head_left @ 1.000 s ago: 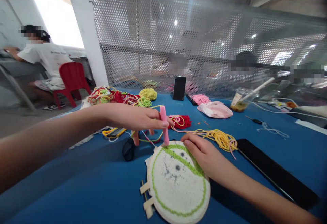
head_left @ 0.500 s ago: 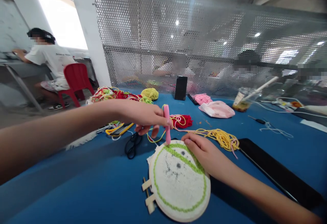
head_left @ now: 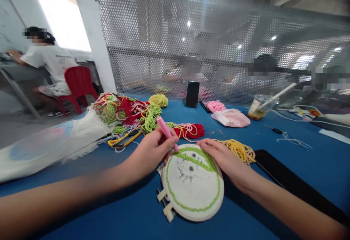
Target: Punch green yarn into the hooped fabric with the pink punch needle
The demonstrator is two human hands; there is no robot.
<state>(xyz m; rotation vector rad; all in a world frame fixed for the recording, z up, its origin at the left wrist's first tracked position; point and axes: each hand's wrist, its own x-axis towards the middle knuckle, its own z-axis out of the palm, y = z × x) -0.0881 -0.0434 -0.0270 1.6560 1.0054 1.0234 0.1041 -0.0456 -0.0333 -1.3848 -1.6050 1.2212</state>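
My left hand (head_left: 153,146) is closed around a pink punch needle (head_left: 165,128), which leans with its tip down at the upper left of the cloth. White cloth (head_left: 195,189) is stretched in a round embroidery hoop (head_left: 193,219). Green yarn stitches outline a circle on it, with a green band near the top and dark drawn marks in the middle. Gripping the hoop's upper right rim is my right hand (head_left: 220,156), its fingers on the edge and partly hiding it. The hoop's wooden screw clamp (head_left: 167,211) sticks out at the lower left.
A heap of tangled yarn (head_left: 120,110), a yellow-handled cutter (head_left: 125,139) and fringed cloth (head_left: 54,141) lie left. Beyond are red yarn (head_left: 191,131), a standing phone (head_left: 192,94) and a plastic bag (head_left: 232,117). Yellow yarn (head_left: 237,148), a drink cup (head_left: 258,108) and a long black object (head_left: 295,185) are right.
My left hand has turned and come lower and left, tilting the punch needle from upright to leaning left. The black scissors are now out of sight. My right hand stays on the hoop.
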